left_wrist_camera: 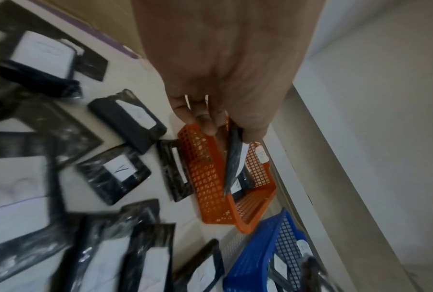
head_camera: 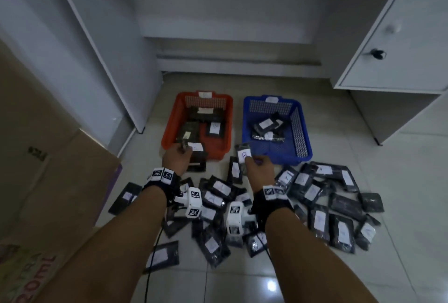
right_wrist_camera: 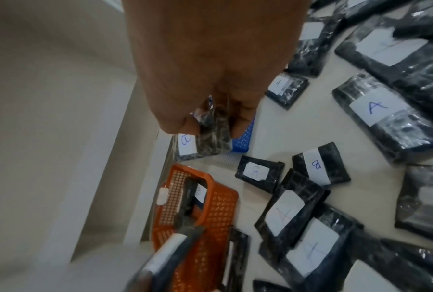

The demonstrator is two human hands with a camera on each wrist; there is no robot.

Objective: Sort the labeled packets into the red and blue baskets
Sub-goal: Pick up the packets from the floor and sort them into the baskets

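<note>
An orange-red basket [head_camera: 169, 130] and a blue basket [head_camera: 303, 133] stand side by side on the tiled floor, each holding a few black packets. My left hand [head_camera: 178, 156] pinches a black packet with a white label [head_camera: 196, 149] at the red basket's near rim; in the left wrist view this packet [left_wrist_camera: 233, 158] hangs edge-on over the red basket [left_wrist_camera: 205, 177]. My right hand [head_camera: 258, 168] grips a packet labeled B [head_camera: 243, 153] in front of the blue basket's near left corner. The right wrist view shows that packet [right_wrist_camera: 211, 132] between thumb and fingers.
Several black labeled packets [head_camera: 315, 196] lie scattered on the floor under and around my forearms. A cardboard box [head_camera: 43, 181] stands at left, a white cabinet [head_camera: 397, 43] at right, and a white panel [head_camera: 116, 65] beside the red basket.
</note>
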